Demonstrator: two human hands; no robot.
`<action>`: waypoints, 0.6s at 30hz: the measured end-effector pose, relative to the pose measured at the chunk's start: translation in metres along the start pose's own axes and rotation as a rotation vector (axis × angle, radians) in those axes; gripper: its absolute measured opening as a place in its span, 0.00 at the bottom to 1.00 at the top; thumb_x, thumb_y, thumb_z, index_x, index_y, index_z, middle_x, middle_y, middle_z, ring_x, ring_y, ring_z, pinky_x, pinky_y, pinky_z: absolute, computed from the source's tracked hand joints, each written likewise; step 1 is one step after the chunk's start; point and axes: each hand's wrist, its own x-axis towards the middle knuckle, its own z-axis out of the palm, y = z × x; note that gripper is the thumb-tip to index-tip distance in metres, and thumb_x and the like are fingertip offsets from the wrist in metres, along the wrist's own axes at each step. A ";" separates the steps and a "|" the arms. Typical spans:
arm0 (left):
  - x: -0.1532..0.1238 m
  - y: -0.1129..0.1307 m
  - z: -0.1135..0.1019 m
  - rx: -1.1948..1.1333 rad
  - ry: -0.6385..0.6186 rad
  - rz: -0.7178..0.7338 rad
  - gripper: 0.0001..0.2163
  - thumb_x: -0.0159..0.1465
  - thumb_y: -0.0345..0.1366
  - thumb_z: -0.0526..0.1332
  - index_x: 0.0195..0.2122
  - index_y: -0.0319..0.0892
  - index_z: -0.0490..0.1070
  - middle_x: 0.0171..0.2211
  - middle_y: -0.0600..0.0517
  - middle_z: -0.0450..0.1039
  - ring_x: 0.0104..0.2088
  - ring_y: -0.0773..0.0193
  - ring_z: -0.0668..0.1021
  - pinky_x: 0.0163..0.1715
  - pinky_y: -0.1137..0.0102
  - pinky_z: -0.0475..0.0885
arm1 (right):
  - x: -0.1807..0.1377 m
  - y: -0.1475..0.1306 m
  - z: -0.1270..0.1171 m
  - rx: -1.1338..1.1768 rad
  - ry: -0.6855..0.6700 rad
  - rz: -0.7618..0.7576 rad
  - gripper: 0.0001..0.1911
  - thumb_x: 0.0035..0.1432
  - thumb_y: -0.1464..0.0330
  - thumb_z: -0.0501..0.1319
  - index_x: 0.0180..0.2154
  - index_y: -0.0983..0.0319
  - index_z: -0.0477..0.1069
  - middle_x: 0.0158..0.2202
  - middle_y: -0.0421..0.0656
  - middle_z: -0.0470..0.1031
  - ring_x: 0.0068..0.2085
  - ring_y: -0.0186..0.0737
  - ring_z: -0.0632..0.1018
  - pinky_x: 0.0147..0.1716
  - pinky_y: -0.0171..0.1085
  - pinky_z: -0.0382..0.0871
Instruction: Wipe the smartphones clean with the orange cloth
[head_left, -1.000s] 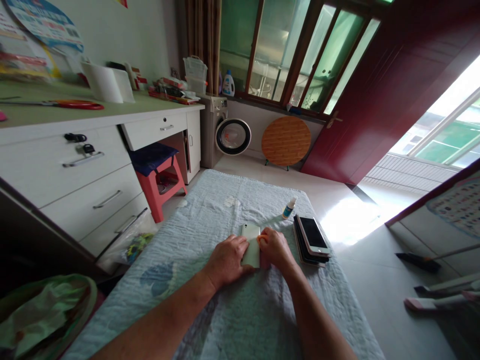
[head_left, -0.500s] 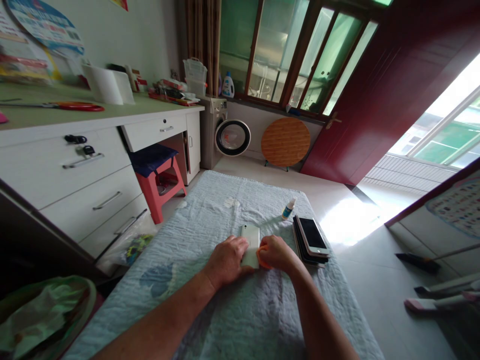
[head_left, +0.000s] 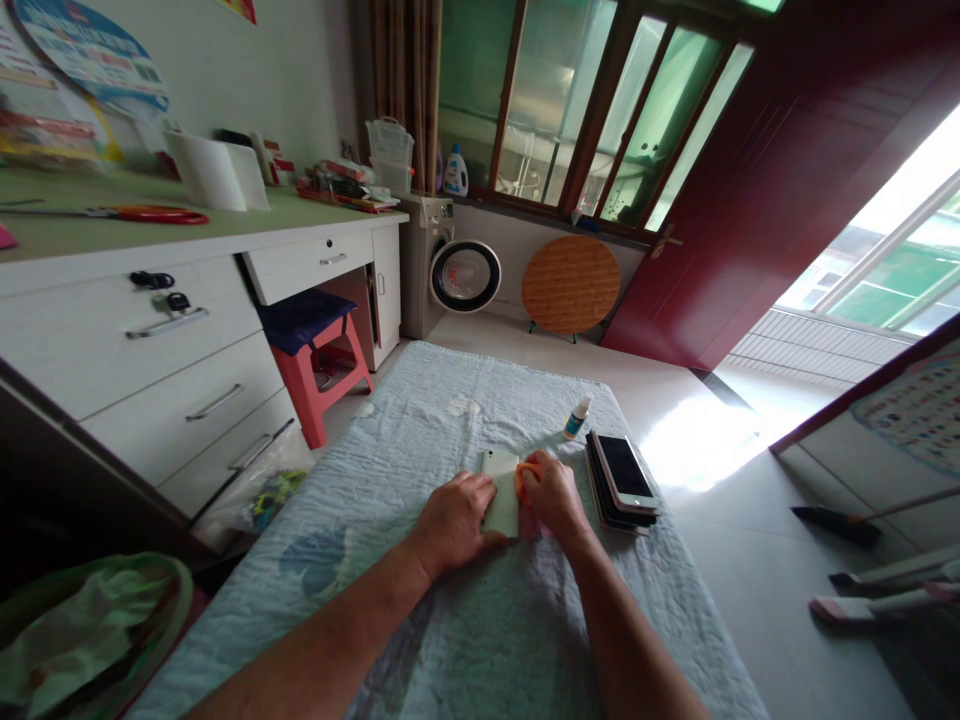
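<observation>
A pale white phone [head_left: 501, 492] lies flat on the light blue quilted cloth [head_left: 450, 620] that covers the table. My left hand [head_left: 455, 522] presses down on the phone's left edge with its fingers bent over it. My right hand [head_left: 551, 497] is closed on a small orange cloth [head_left: 525, 471] and rests it against the phone's right side. A stack of phones [head_left: 622, 478] lies just right of my right hand. A small spray bottle [head_left: 578, 417] stands beyond the stack.
A white desk with drawers [head_left: 172, 330] runs along the left, a red stool [head_left: 319, 365] tucked under it. A bag of rubbish [head_left: 82, 630] sits at the lower left. A washing machine [head_left: 442, 262] and a round wooden board [head_left: 571, 283] stand by the far wall.
My right hand with the orange cloth slid down along the phone's right side and has moved back up toward its top. My left hand has stayed put.
</observation>
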 end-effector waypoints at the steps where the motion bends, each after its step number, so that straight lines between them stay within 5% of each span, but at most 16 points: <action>1: 0.000 0.000 0.000 0.000 0.000 -0.001 0.20 0.58 0.54 0.64 0.41 0.42 0.72 0.45 0.46 0.74 0.45 0.51 0.74 0.47 0.62 0.69 | 0.000 0.001 0.001 0.019 0.015 -0.001 0.09 0.56 0.70 0.56 0.34 0.62 0.75 0.28 0.44 0.78 0.32 0.38 0.76 0.31 0.32 0.61; 11: -0.001 0.003 -0.003 -0.003 -0.003 -0.013 0.19 0.55 0.51 0.68 0.39 0.41 0.73 0.43 0.47 0.75 0.44 0.51 0.74 0.46 0.63 0.70 | 0.006 0.011 0.017 0.050 0.039 -0.159 0.10 0.57 0.70 0.56 0.38 0.64 0.76 0.38 0.48 0.78 0.40 0.40 0.77 0.42 0.33 0.66; 18: -0.001 -0.001 0.001 -0.030 0.020 0.002 0.20 0.59 0.54 0.63 0.41 0.42 0.73 0.43 0.46 0.74 0.44 0.52 0.75 0.46 0.63 0.70 | 0.003 0.005 0.007 -0.019 -0.061 -0.156 0.13 0.58 0.67 0.56 0.29 0.64 0.76 0.27 0.45 0.77 0.30 0.37 0.74 0.31 0.32 0.60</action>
